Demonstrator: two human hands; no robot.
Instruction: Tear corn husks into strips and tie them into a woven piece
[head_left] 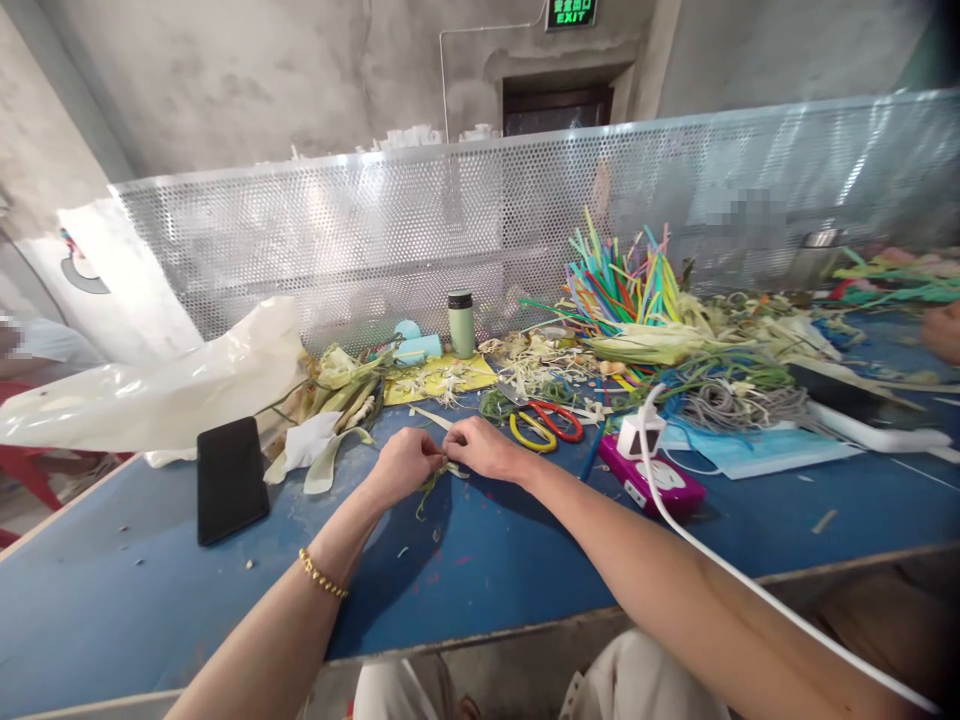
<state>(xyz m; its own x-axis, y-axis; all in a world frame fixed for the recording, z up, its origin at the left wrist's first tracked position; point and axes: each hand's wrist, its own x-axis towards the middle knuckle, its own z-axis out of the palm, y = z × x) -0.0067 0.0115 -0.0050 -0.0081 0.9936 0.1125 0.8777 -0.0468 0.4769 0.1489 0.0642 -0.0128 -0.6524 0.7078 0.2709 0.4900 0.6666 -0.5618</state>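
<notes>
My left hand point(407, 463) and my right hand point(486, 449) meet above the blue table point(510, 570), fingers pinched together. Between them is a pale strip of dried husk point(429, 414), whose end sticks out beyond my right fingers. Thin green strands point(424, 497) hang below my fingertips; the exact grip is hidden by the fingers. Right of my right hand lie scissors point(571, 424) with a red and a yellow handle. Left of my left hand, pale husk pieces point(324, 470) rest beside a crumpled white scrap point(310, 437).
A black phone point(232, 480) lies at left near a plastic bag point(225, 385). A green bottle point(461, 325) stands behind my hands. At right are a purple power strip point(679, 487) with a white cable, a blue mask point(780, 452), cords and colourful stems point(619, 280). A perforated metal screen point(360, 240) runs behind.
</notes>
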